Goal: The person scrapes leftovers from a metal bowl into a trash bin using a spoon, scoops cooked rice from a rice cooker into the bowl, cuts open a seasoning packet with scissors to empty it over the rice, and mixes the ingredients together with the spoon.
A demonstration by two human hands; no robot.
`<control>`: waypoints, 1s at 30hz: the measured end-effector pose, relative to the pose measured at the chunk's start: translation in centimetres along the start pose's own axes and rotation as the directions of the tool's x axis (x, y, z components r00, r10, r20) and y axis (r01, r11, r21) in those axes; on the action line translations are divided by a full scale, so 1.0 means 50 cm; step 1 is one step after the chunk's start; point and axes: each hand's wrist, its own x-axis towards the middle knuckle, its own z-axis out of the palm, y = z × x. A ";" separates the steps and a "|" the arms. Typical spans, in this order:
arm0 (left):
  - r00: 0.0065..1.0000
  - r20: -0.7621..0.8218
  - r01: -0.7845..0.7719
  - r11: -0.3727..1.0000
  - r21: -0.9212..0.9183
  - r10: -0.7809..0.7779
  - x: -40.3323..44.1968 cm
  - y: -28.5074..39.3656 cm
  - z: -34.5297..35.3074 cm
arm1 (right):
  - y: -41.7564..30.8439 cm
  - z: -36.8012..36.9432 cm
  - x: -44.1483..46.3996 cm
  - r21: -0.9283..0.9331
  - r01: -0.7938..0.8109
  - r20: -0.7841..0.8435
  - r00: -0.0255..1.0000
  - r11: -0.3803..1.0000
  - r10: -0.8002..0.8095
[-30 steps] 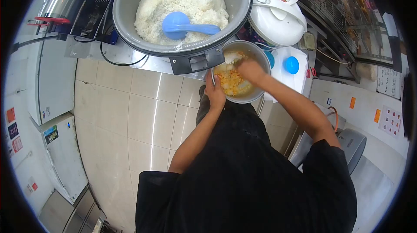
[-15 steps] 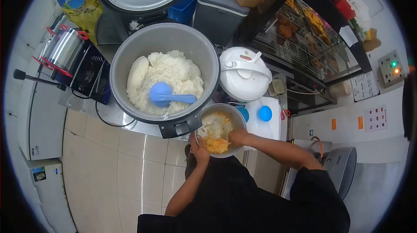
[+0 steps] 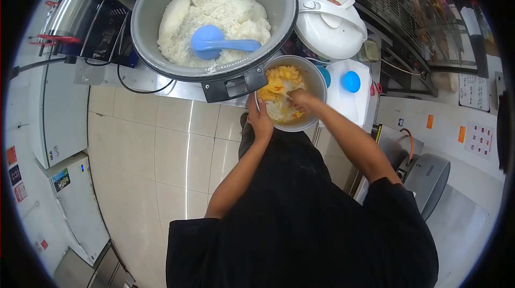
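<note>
A round metal pot (image 3: 320, 106) holds an orange-yellow rice mixture (image 3: 282, 77) and some paler rice. My left hand (image 3: 261, 121) grips the pot's near left rim, thumb at the edge. Over the right part of the pot, my right hand (image 3: 303, 99) is closed around a thin handle that reaches into the mixture; the tool's head looks yellowish among the food. Beyond the pot stands a large rice cooker (image 3: 214, 76) with white rice (image 3: 230, 11), and a blue scoop (image 3: 208, 42) lies on that rice.
A white lidded cooker (image 3: 331, 22) stands behind the pot. To the right, a blue round cap (image 3: 351, 81) sits on a white sheet (image 3: 343, 106). A glass food cabinet (image 3: 413, 14) is at the back right. A dark appliance with red handles (image 3: 80, 14) stands at the left.
The view has tilted down again since the middle frame. The orange mixture has shifted toward the pot's far side, and my right hand has moved with the utensil. My left hand stays on the rim.
</note>
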 end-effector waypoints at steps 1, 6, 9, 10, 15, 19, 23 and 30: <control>1.000 0.011 -0.004 1.000 0.016 0.004 0.007 -0.001 -0.003 | -0.012 0.028 -0.009 -0.069 -0.025 0.013 1.000 0.997 0.026; 0.999 0.028 0.028 0.999 0.042 -0.030 0.012 0.002 -0.003 | -0.045 -0.056 -0.065 -0.112 -0.046 -0.017 0.999 0.993 0.044; 0.999 0.024 0.039 0.999 0.015 -0.039 0.015 -0.001 0.002 | -0.011 -0.085 -0.019 -0.921 0.119 -0.156 0.760 0.371 -0.631; 0.999 0.027 0.028 1.000 0.001 -0.028 0.015 0.002 0.000 | 0.003 -0.068 0.000 -0.922 0.090 -0.164 0.792 0.377 -0.588; 0.997 0.038 0.066 0.996 0.064 -0.069 0.016 0.011 -0.012 | -0.079 0.051 -0.110 -0.995 0.049 0.007 0.895 0.083 -0.447; 0.996 0.042 0.080 0.996 0.027 -0.081 0.020 0.007 -0.010 | -0.090 -0.009 -0.114 -0.977 -0.187 -0.211 0.737 0.106 -0.642; 0.999 0.036 0.033 0.996 0.084 -0.036 0.022 0.023 -0.007 | -0.015 0.060 -0.056 -0.990 0.006 0.103 0.693 -0.137 -0.714; 0.995 0.055 0.081 0.992 0.098 -0.086 0.016 0.003 -0.007 | -0.071 -0.049 -0.090 -0.980 -0.071 0.062 0.775 -0.185 -0.629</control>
